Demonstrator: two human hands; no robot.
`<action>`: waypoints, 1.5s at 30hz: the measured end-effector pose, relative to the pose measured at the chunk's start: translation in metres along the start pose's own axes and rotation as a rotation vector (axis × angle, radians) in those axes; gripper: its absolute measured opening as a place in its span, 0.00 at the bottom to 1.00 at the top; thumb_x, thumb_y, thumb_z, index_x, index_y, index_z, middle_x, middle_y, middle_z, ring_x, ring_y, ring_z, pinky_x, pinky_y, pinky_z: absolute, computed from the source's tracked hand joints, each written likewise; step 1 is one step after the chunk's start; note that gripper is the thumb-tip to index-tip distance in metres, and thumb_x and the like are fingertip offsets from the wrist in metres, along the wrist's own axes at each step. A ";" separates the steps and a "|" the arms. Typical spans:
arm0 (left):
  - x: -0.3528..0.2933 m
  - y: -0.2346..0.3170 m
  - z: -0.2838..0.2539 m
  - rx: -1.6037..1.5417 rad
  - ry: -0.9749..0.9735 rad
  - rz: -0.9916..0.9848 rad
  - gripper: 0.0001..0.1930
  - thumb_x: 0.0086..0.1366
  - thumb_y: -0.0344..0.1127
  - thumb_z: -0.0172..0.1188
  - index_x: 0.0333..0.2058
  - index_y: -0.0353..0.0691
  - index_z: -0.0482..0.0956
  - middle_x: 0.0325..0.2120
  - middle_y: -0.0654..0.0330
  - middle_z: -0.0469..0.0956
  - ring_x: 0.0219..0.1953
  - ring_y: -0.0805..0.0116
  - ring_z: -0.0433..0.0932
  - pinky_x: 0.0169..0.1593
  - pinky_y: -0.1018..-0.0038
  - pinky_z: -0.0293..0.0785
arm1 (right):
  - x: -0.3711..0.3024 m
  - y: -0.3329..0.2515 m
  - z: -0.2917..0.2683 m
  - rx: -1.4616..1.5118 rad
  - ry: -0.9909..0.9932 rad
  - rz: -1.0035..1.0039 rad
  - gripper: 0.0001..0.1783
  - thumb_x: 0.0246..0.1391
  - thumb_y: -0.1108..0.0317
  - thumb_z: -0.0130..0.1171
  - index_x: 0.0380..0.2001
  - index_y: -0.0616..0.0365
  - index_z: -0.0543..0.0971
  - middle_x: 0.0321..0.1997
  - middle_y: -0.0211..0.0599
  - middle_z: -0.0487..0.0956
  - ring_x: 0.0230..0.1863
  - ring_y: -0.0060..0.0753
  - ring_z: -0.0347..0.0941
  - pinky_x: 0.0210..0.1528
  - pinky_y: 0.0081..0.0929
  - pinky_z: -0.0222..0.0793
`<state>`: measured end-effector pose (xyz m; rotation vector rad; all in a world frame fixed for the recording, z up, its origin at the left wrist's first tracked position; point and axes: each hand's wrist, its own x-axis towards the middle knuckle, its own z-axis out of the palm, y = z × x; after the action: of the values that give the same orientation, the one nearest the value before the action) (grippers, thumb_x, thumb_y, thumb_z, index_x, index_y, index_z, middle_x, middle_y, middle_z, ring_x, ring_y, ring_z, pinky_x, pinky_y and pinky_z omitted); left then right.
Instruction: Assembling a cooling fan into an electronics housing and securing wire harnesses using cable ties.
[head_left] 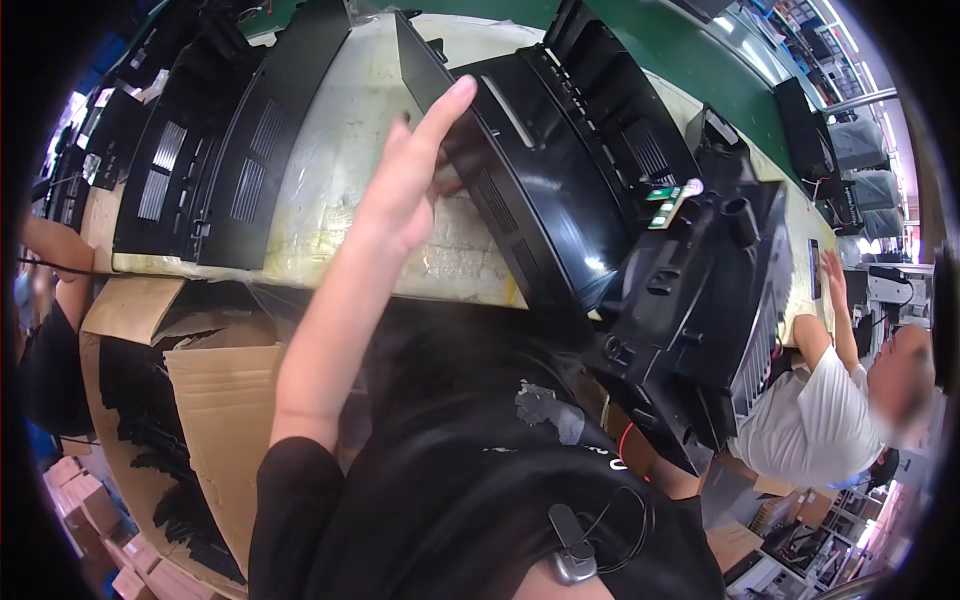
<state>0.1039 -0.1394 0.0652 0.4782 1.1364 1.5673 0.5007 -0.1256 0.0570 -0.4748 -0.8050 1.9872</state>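
My left hand is raised over the table beside the upright side wall of a glossy black plastic housing. Its thumb is stretched out and overlaps that wall's edge; the other fingers are partly hidden and blurred, and I see nothing held in them. Whether the hand touches the wall I cannot tell. A second, bulky black plastic housing leans tilted at my right side, partly over the table edge. On it sits a small green circuit board. Only a piece of my right arm shows beneath this housing, which hides my right hand.
Further black housings stand on the table's left part. Below them is an opened cardboard box with black parts inside. A person in a white shirt works at the right; another person's arm shows at the left edge.
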 end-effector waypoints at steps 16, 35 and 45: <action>-0.029 -0.024 0.030 -0.195 0.083 0.176 0.49 0.57 0.32 0.68 0.68 0.37 0.43 0.52 0.51 0.66 0.51 0.65 0.71 0.53 0.70 0.70 | 0.051 0.014 0.068 0.254 0.428 0.350 0.38 0.48 0.56 0.64 0.60 0.64 0.67 0.58 0.50 0.73 0.56 0.47 0.73 0.59 0.44 0.70; -0.035 -0.030 0.022 -0.228 0.118 0.146 0.42 0.52 0.37 0.72 0.62 0.37 0.57 0.53 0.58 0.67 0.54 0.68 0.68 0.59 0.71 0.62 | 0.070 0.037 0.057 0.344 0.257 0.262 0.38 0.48 0.63 0.63 0.61 0.66 0.65 0.55 0.56 0.74 0.31 0.32 0.81 0.11 0.12 0.69; -0.036 -0.032 0.022 -0.254 0.141 0.163 0.43 0.52 0.35 0.72 0.63 0.37 0.56 0.52 0.58 0.68 0.52 0.70 0.70 0.55 0.74 0.66 | 0.065 0.048 0.051 0.502 0.337 0.347 0.39 0.48 0.59 0.64 0.61 0.66 0.65 0.55 0.56 0.73 0.30 0.34 0.80 0.10 0.12 0.68</action>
<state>0.1500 -0.1641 0.0574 0.2991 1.0038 1.8831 0.4074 -0.1056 0.0590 -0.6536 -0.0020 2.2425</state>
